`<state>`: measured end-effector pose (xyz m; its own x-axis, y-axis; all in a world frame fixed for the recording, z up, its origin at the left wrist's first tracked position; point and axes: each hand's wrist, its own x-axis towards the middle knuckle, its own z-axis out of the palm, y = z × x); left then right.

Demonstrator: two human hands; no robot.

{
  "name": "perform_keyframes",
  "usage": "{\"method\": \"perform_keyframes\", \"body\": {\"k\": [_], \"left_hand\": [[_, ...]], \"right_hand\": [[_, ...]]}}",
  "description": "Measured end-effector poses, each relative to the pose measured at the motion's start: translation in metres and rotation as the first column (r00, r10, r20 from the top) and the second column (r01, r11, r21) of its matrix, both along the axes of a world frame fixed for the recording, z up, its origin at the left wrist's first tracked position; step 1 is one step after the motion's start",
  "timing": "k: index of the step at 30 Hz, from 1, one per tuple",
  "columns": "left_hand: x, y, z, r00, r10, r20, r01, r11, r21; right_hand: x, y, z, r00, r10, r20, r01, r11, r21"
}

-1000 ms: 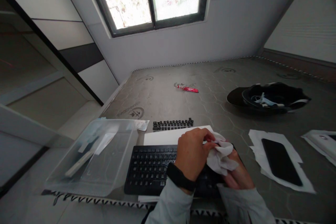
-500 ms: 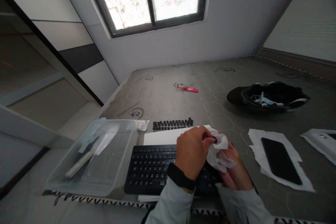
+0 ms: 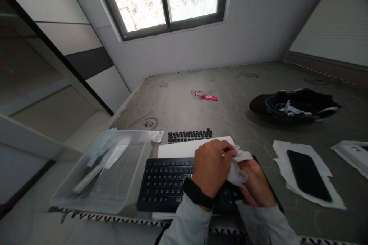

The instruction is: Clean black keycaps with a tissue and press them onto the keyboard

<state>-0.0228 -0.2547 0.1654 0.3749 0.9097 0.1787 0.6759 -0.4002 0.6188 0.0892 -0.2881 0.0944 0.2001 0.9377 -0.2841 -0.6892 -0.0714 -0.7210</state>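
Observation:
A crumpled white tissue [image 3: 237, 170] is bunched between my two hands above the keyboard [image 3: 163, 182]. My left hand [image 3: 212, 162], with a black band on its wrist, pinches the tissue's upper part between thumb and fingers. Lower on the right, my right hand [image 3: 257, 182] has its fingers closed around the tissue. Whether anything small is wrapped inside is hidden. The black keyboard lies under both forearms; many keycaps are off its left part, and its right part is mostly covered by my hands. Several loose black keycaps [image 3: 189, 135] stand in rows behind it.
White paper [image 3: 176, 150] lies under the keyboard. To the left stands a clear plastic bin [image 3: 138, 160] holding a pale-handled tool. A black phone [image 3: 309, 176] rests on white tissue at right, with a black cap [image 3: 260, 105] behind. A red packet [image 3: 208, 97] lies farther back.
The tissue has been folded over and lies lower between my hands. A small dark thing at my left fingertips is now out of sight. My right hand has turned slightly.

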Motion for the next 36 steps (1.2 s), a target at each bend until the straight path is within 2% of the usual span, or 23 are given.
{"method": "perform_keyframes", "body": {"k": [7, 11, 23, 26, 30, 36], "left_hand": [[-0.0020, 0.0001, 0.0018, 0.998, 0.052, -0.036, -0.052, 0.999, -0.003], [-0.0038, 0.0011, -0.0005, 0.997, 0.059, -0.052, -0.058, 0.998, 0.026], [-0.0038, -0.0005, -0.0015, 0.981, 0.051, -0.185, -0.058, 0.998, -0.033], [-0.0036, -0.0004, -0.0019, 0.983, 0.044, -0.176, -0.049, 0.998, -0.026], [-0.0033, -0.0003, -0.0006, 0.989, 0.009, -0.145, -0.012, 1.000, -0.020], [-0.0061, 0.0020, -0.0045, 0.985, 0.039, -0.167, -0.038, 0.999, 0.014]], "right_hand": [[0.0015, 0.0013, -0.0038, 0.997, -0.053, 0.052, 0.055, 0.998, -0.042], [0.0017, 0.0011, -0.0047, 0.999, -0.030, 0.030, 0.032, 0.997, -0.077], [0.0004, 0.0011, -0.0022, 0.998, -0.065, 0.021, 0.066, 0.996, -0.053], [0.0000, 0.0013, -0.0025, 0.998, -0.063, -0.004, 0.063, 0.995, -0.073], [0.0013, 0.0011, -0.0017, 0.994, -0.095, 0.053, 0.101, 0.987, -0.124], [0.0004, 0.0022, -0.0013, 0.998, -0.062, 0.030, 0.064, 0.994, -0.085]]}}
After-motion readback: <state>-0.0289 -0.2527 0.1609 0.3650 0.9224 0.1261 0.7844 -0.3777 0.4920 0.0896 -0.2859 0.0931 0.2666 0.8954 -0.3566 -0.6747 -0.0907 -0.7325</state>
